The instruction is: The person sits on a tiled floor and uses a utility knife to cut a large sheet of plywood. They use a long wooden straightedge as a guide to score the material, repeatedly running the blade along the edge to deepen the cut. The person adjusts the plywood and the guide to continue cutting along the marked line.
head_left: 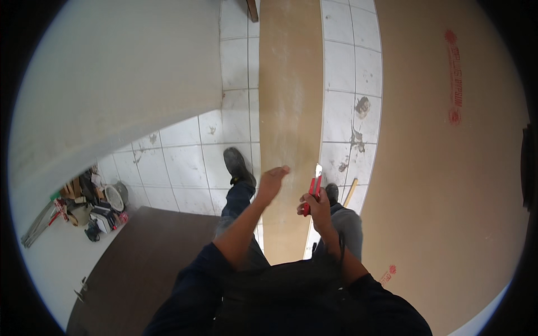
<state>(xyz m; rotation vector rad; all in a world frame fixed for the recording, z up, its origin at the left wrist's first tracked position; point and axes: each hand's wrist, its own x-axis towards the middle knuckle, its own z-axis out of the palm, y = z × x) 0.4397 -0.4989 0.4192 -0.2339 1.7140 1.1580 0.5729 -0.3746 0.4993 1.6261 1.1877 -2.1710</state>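
Observation:
My right hand (317, 209) is wrapped round a red utility knife (314, 193). Its metal blade sticks out at the top, pointing away from me. My left hand (271, 183) hovers over a long, narrow brown plasterboard strip (291, 112), with its fingers stretched toward the right and nothing visible in them. The strip lies lengthwise on the floor between my feet, with pale dusty smears along its face. The knife's blade is above the strip's right edge; whether it touches cannot be told.
A wide brown board (437, 168) with red print covers the right side. White floor tiles (342, 67) carry dark stains. A yellowish stick (351, 193) lies beside my right foot. At left are a dark brown door (151, 263), a pale wall (129, 61) and piled tools (101, 215).

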